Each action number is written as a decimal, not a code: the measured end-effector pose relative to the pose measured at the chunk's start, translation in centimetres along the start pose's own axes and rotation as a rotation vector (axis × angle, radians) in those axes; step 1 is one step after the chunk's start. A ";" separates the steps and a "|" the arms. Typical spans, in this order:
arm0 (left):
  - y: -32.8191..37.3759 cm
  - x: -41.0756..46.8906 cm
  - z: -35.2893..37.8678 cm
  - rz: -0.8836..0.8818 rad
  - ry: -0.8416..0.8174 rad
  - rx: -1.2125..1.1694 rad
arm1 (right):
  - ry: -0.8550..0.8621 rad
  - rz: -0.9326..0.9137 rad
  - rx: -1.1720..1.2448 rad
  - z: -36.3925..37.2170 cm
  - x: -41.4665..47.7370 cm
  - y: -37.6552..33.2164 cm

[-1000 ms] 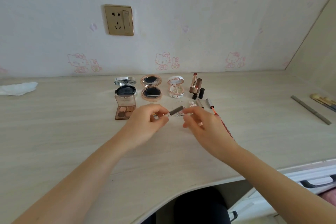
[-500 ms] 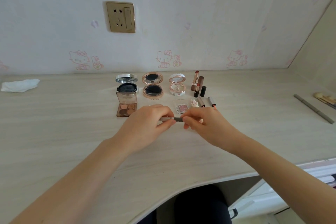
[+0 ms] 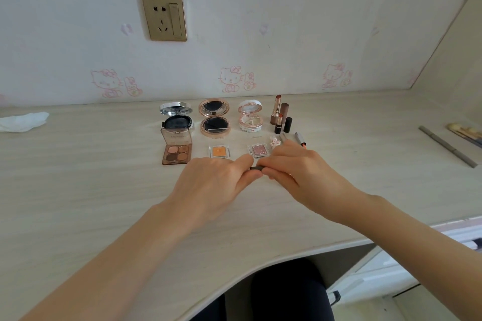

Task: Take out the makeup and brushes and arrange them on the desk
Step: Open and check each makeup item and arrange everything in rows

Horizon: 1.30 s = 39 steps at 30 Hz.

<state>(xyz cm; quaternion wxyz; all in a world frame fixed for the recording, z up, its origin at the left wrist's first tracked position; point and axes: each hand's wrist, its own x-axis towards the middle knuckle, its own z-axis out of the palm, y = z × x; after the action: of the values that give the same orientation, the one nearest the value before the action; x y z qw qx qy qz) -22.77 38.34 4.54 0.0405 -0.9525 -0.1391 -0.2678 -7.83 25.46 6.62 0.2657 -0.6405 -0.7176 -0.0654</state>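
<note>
The left hand [image 3: 216, 177] and right hand [image 3: 300, 169] are meeting low over the desk [image 3: 78, 177], each pinching one end of a thin dark pencil [image 3: 257, 168] with curled fingers, so only a short piece is showing between them. Its long axis is running left to right, roughly level; which end is the tip is hidden. It is lying just in front of the pink pan [image 3: 259, 150].
</note>
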 end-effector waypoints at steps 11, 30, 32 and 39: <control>-0.7 0.3 -0.4 0.056 -0.008 -0.021 | 0.028 -0.089 -0.109 0.1 -0.3 0.1; -0.5 0.8 -0.8 -0.192 -0.092 -0.413 | 0.253 0.208 -0.091 -2.5 -3.5 1.8; 0.2 1.5 -0.7 -0.208 -0.063 -0.471 | 0.250 0.303 -0.049 -2.8 -3.8 2.3; 2.8 3.9 -0.2 -0.306 -0.059 -0.577 | 0.219 0.535 0.122 -3.9 -4.9 3.6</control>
<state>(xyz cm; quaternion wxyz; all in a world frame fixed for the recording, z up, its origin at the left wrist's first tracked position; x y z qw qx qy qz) -18.87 36.57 6.77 -0.2758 -0.9001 -0.2003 -0.2713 -3.02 20.05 6.81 0.3872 -0.7789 -0.4930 -0.0184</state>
